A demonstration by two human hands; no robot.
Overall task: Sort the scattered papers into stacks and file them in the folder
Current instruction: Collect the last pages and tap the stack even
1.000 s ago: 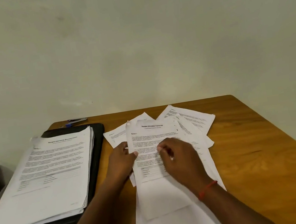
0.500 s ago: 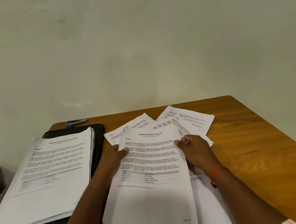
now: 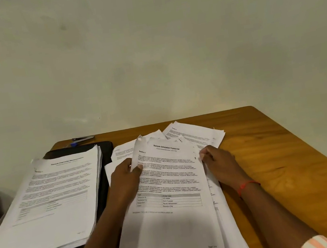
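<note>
Head view. Transcript sheaf point(image 3: 172, 186) lies mid-table point(image 3: 278, 149), in front of the person. It is light and limp, and the sheets will slide and fan.

Left hand point(image 3: 126, 176) pinches the sheaf's left edge, thumb on top. Right hand point(image 3: 219, 162) pinches the right edge. Both long edges look the best hold.

Left: tall sorted stack point(image 3: 52, 193) covers the black folder point(image 3: 104, 154).

Far: loose sheets point(image 3: 194, 136) overlap, partly under the sheaf.

Far left: small metal tool point(image 3: 83, 139), possibly a clipper.

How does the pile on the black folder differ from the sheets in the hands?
The pile is thick and lies untouched on the folder; the held sheets are a thin bundle, gripped at side edges by the left hand and right hand. The held sheets are headed Sample Education Transcript; the pile's heading begins Sample Internship. Both are white printed pages with a table.
</note>
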